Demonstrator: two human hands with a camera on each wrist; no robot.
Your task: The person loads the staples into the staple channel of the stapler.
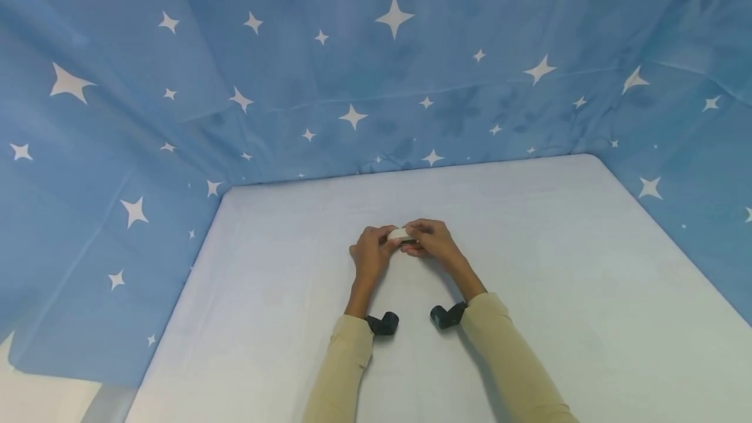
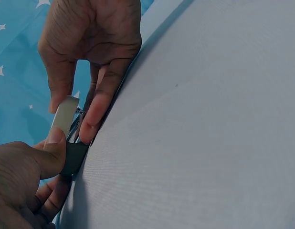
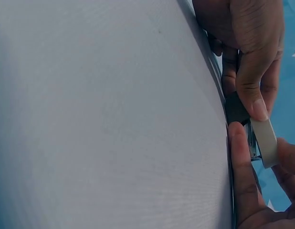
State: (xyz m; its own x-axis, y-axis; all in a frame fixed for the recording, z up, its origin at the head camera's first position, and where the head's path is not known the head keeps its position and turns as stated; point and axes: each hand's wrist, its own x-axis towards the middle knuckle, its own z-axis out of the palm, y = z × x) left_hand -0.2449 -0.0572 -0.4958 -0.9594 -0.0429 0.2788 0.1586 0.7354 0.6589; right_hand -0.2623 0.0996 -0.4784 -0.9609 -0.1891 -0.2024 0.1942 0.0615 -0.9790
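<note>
A small stapler [image 1: 399, 234] with a cream top arm and a dark grey base is held between both hands over the white table. Its metal inner part shows between arm and base in the left wrist view. My left hand [image 1: 370, 252] grips the dark hinge end, the thumb [image 2: 55, 138] lying on the cream arm [image 2: 65, 114]. At the other end, my right hand [image 1: 437, 241] pinches the stapler with thumb and fingers. One right fingertip [image 3: 237, 131] lies by the dark base [image 3: 236, 107] in the right wrist view.
The white table [image 1: 264, 266] spreads out around both hands. Behind and beside it hangs a blue cloth [image 1: 294, 83] with white stars. Black wrist mounts [image 1: 384, 324] stick out inward from the beige sleeves [image 1: 511, 358].
</note>
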